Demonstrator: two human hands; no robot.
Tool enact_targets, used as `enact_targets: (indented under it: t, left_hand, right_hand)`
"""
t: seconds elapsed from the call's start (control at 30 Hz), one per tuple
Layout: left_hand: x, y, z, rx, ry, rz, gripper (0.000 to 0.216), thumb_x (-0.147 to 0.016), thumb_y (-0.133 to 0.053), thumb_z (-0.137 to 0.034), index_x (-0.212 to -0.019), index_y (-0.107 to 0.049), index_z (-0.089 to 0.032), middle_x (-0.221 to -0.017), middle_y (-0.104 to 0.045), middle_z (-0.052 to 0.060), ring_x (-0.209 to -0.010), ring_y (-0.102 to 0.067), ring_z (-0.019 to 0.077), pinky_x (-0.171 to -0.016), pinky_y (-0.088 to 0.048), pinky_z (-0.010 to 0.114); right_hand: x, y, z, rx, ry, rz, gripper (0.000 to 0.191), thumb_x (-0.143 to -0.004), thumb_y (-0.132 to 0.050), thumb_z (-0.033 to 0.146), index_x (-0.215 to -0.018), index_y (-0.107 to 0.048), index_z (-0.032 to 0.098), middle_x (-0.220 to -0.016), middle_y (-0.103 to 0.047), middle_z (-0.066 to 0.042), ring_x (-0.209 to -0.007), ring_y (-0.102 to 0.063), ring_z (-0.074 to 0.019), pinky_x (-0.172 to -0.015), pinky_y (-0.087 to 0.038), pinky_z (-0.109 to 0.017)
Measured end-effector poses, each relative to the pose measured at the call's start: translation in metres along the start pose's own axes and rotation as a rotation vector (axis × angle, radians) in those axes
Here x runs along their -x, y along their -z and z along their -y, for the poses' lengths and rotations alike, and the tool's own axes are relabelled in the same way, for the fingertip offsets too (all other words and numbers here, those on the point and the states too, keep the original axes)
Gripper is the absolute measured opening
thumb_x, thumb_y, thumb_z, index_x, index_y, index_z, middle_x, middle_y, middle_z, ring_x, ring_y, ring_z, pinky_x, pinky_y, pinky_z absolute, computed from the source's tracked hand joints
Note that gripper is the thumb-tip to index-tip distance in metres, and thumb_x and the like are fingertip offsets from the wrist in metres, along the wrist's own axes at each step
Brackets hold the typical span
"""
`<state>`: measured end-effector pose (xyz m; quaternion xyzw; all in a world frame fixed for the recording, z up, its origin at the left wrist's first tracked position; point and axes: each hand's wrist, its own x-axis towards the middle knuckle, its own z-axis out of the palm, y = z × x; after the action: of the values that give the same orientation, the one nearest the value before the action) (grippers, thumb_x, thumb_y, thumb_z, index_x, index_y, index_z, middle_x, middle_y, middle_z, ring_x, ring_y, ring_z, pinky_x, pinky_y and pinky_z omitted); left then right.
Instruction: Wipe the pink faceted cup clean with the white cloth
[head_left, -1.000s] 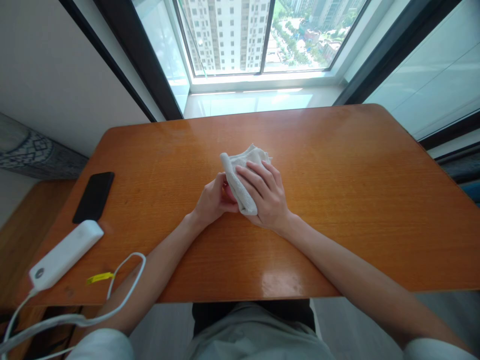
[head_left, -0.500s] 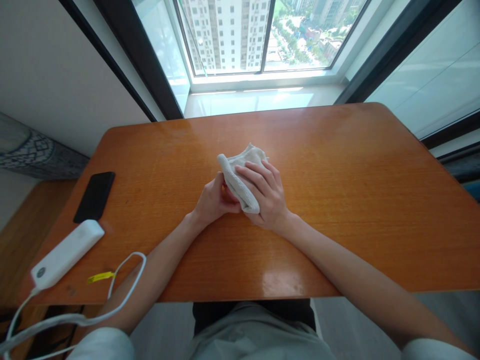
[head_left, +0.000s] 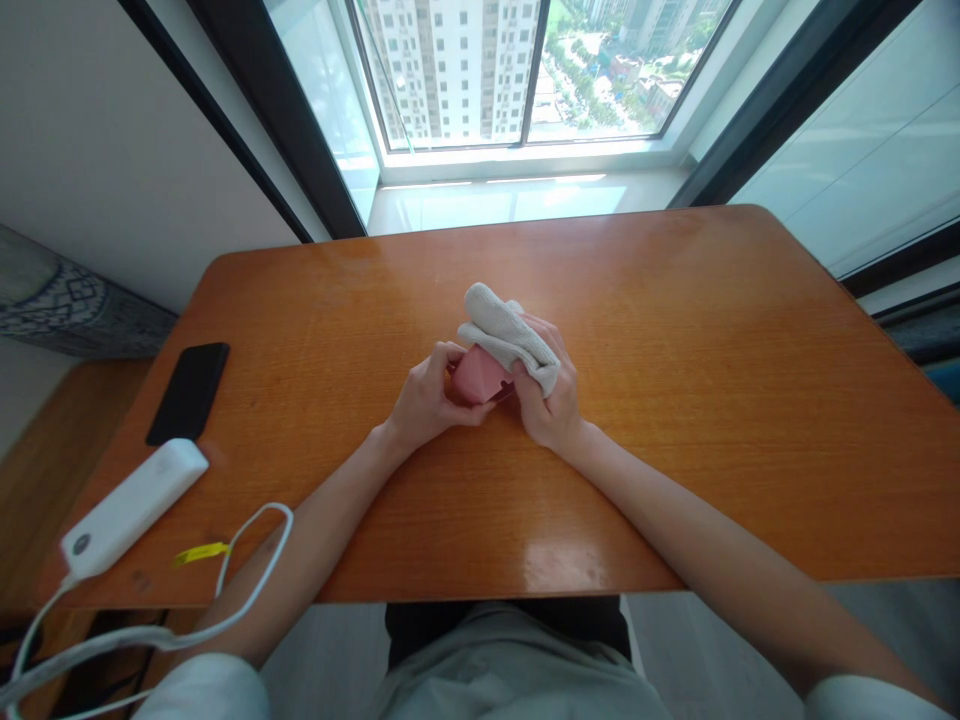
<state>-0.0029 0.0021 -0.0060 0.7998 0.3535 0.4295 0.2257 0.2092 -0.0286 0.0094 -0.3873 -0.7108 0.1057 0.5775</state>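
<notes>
Near the middle of the table, my left hand (head_left: 429,398) is closed around a small pink object (head_left: 478,376) with angled faces; its kind I cannot make out. Thumb and fingers grip it from the left side. My right hand (head_left: 553,395) holds a folded pale grey cloth (head_left: 508,335), thumb on the near side and fingers mostly hidden behind it. The cloth lies against the upper right of the pink object and covers part of it.
On the brown wooden table (head_left: 712,400), a black phone (head_left: 187,393) lies at the left. Closer to me is a white power strip (head_left: 135,508), whose white cable (head_left: 255,590) loops over my left forearm. A yellow tag (head_left: 201,554) hangs on the cable. Beyond the far edge is a window (head_left: 525,80).
My right hand has turned and drawn the cloth up and to the right. The pink object, hidden under the cloth before, now shows in my left hand, which has barely moved.
</notes>
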Motion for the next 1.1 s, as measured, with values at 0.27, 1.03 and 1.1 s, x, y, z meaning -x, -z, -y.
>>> enact_targets:
  t: [0.27,1.03,1.1]
  left_hand:
    - [0.002,0.0,0.004,0.0,0.031,0.015,0.061,-0.074,-0.093,-0.045,-0.116,-0.053,-0.026,-0.107,-0.077,0.003,-0.087,-0.076,0.021,-0.077,-0.06,0.033]
    - [0.001,-0.001,0.002,0.032,0.023,0.007,0.058,-0.073,-0.093,-0.043,-0.109,-0.051,-0.027,-0.105,-0.076,0.002,-0.084,-0.073,0.0193,-0.074,-0.058,0.032]
    - [0.001,0.0,0.002,0.032,0.033,0.011,0.058,-0.073,-0.093,-0.042,-0.109,-0.051,-0.027,-0.106,-0.076,0.002,-0.086,-0.073,0.0193,-0.076,-0.058,0.031]
  right_hand:
    - [0.001,0.0,-0.005,-0.07,-0.216,0.007,0.04,-0.114,-0.048,0.051,-0.134,-0.075,0.028,-0.137,-0.077,-0.012,-0.131,-0.072,-0.031,-0.12,-0.055,-0.056]
    - [0.003,-0.001,-0.02,-0.243,-0.683,-0.054,0.061,-0.106,-0.052,0.076,-0.078,-0.063,0.024,-0.066,-0.061,0.002,-0.063,-0.056,-0.0163,-0.06,-0.049,-0.031]
    - [0.002,-0.001,-0.018,-0.226,-0.639,-0.042,0.06,-0.108,-0.05,0.074,-0.08,-0.065,0.023,-0.071,-0.066,0.001,-0.067,-0.061,-0.0176,-0.066,-0.053,-0.033]
